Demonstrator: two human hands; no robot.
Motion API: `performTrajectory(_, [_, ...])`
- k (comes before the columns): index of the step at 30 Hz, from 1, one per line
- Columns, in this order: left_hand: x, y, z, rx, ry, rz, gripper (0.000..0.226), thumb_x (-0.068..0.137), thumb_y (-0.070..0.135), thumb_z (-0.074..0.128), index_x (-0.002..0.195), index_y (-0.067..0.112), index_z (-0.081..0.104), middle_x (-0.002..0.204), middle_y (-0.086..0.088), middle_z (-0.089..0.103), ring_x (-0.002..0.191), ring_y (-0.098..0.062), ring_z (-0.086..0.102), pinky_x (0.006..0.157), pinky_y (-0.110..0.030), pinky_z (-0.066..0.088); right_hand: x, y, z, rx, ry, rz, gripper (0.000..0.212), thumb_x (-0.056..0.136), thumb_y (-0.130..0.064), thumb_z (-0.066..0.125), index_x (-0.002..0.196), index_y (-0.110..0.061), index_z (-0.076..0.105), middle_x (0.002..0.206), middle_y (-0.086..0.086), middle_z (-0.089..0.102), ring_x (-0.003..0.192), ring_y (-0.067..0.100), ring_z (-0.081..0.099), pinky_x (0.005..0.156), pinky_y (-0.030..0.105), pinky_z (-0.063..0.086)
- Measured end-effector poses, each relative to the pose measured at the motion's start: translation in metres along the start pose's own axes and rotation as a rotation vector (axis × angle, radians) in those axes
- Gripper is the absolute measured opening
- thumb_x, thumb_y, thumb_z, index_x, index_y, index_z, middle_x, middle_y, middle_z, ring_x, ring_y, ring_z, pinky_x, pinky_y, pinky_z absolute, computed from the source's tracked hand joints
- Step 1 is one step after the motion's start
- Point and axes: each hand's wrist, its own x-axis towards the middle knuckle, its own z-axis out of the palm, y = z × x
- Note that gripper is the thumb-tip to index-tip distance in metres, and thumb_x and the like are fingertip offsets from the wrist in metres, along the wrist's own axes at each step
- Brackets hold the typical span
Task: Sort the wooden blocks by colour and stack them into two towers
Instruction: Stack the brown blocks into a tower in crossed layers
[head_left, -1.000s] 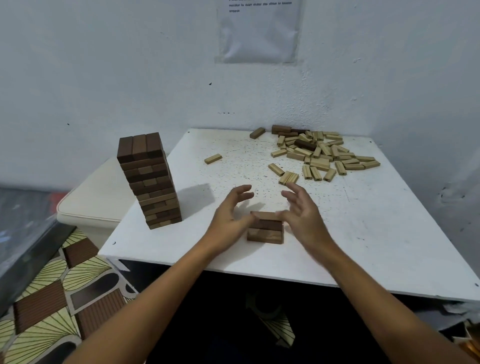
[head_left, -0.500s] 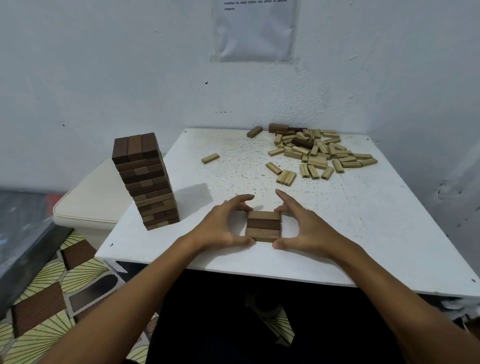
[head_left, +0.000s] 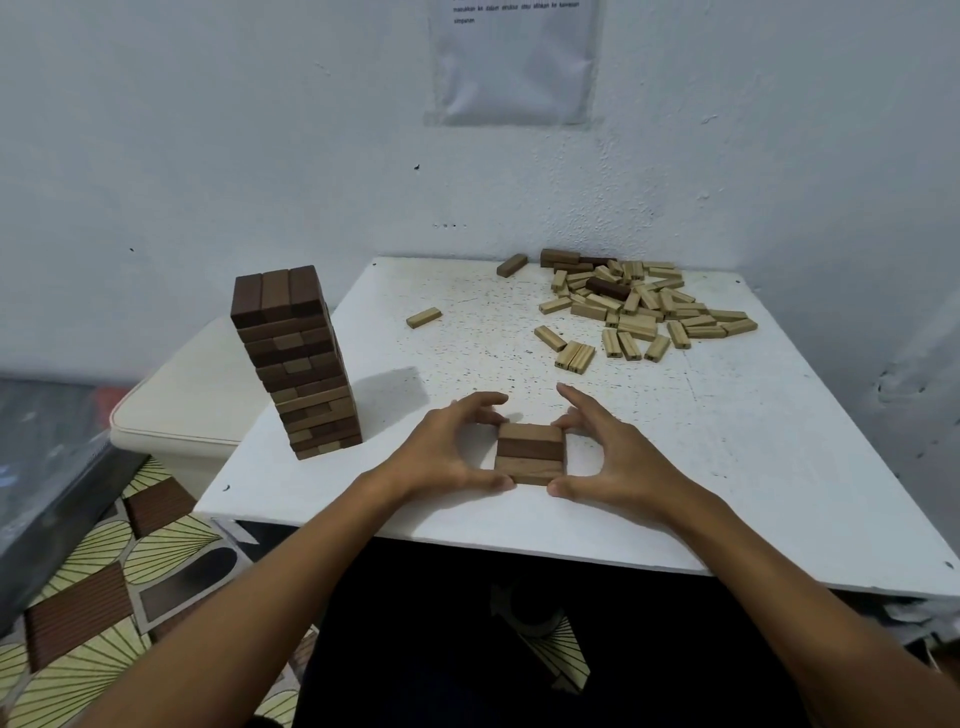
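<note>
Both hands (head_left: 447, 457) (head_left: 613, 457) stay clamped round crosswise-lying block stack (head_left: 530, 453).

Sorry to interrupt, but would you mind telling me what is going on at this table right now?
A person is sorting wooden blocks and stacking them. The left hand and right hand grip a row of three brown blocks from either side, near the front edge of the white table. A tall tower of brown blocks stands at the table's left edge. A loose pile of mostly light blocks, with a few dark ones mixed in, lies at the far right, not yet stacked.
</note>
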Motion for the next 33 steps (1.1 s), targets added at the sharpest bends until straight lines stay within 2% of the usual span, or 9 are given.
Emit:
performTrajectory(4, [-0.001,0.005,0.003,-0.056,0.038,0.006,0.086,0.050,0.043,0.086,0.126,0.040,0.046,0.112,0.019,0.064,0.112,0.006,0.055,0.092,-0.015,0.038,-0.001,-0.001,-0.002,0.026,0.013,-0.021,0.099,0.066,-0.032,0.083,0.143,-0.053,0.025,0.121,-0.023,0.054,0.124,0.003,0.048,0.107,0.033,0.038])
performTrajectory(7, [-0.001,0.014,-0.001,-0.120,0.092,0.028,0.084,0.049,0.049,0.082,0.124,0.036,0.046,0.111,0.014,0.065,0.113,0.002,0.056,0.095,-0.019,0.041,0.002,-0.009,-0.012,0.115,0.035,-0.065,0.095,0.067,-0.028,0.085,0.142,-0.050,0.030,0.121,-0.015,0.059,0.122,-0.001,0.050,0.111,0.033,0.037])
performTrajectory(10, [0.003,0.029,-0.013,-0.204,0.188,0.068,0.080,0.051,0.045,0.082,0.122,0.032,0.047,0.109,0.013,0.067,0.113,0.000,0.057,0.102,-0.023,0.039,0.011,-0.026,-0.026,0.213,0.081,-0.147,0.092,0.060,-0.038,0.083,0.135,-0.058,0.034,0.120,-0.007,0.063,0.123,0.003,0.053,0.111,0.029,0.036])
performTrajectory(14, [0.009,0.055,-0.039,-0.308,0.341,0.125,0.074,0.053,0.043,0.084,0.117,0.031,0.049,0.109,0.003,0.068,0.115,-0.010,0.059,0.107,-0.032,0.041,0.030,-0.056,-0.045,0.401,0.134,-0.242,0.091,0.056,-0.035,0.083,0.136,-0.043,0.041,0.115,0.001,0.064,0.119,0.018,0.059,0.108,0.040,0.042])
performTrajectory(17, [0.010,0.078,-0.068,-0.345,0.408,0.167,0.077,0.053,0.043,0.083,0.119,0.023,0.049,0.110,0.000,0.067,0.113,-0.009,0.061,0.106,-0.033,0.043,0.044,-0.087,-0.058,0.520,0.159,-0.320,0.089,0.054,-0.028,0.082,0.134,-0.035,0.043,0.110,0.003,0.064,0.109,0.021,0.065,0.097,0.035,0.050])
performTrajectory(20, [0.009,0.100,-0.101,-0.315,0.456,0.213,0.079,0.055,0.043,0.083,0.121,0.018,0.048,0.110,0.002,0.067,0.110,-0.004,0.062,0.101,-0.026,0.045,0.058,-0.119,-0.067,0.582,0.170,-0.377,0.090,0.054,-0.027,0.081,0.134,-0.031,0.042,0.111,0.006,0.063,0.101,0.018,0.067,0.083,0.026,0.052])
performTrajectory(24, [-0.001,0.115,-0.147,-0.212,0.534,0.246,0.077,0.057,0.046,0.082,0.120,0.018,0.048,0.109,0.003,0.067,0.109,-0.003,0.062,0.099,-0.027,0.047,0.082,-0.155,-0.066,0.623,0.143,-0.451,0.085,0.056,-0.026,0.081,0.131,-0.034,0.044,0.111,0.005,0.064,0.105,0.023,0.065,0.088,0.039,0.053])
performTrajectory(28, [-0.017,0.111,-0.182,-0.130,0.603,0.230,0.075,0.056,0.050,0.081,0.117,0.021,0.051,0.107,0.009,0.067,0.109,0.000,0.061,0.099,-0.026,0.046,0.104,-0.188,-0.052,0.631,0.083,-0.497,0.086,0.055,-0.028,0.080,0.132,-0.032,0.043,0.112,0.008,0.063,0.107,0.020,0.064,0.083,0.026,0.051])
performTrajectory(33, [-0.038,0.087,-0.211,-0.104,0.645,0.133,0.070,0.055,0.051,0.082,0.114,0.026,0.053,0.110,0.007,0.068,0.110,-0.001,0.061,0.103,-0.031,0.045,0.133,-0.209,-0.022,0.612,0.000,-0.509,0.084,0.061,-0.019,0.081,0.134,-0.029,0.042,0.107,0.004,0.065,0.107,0.014,0.064,0.086,0.027,0.051])
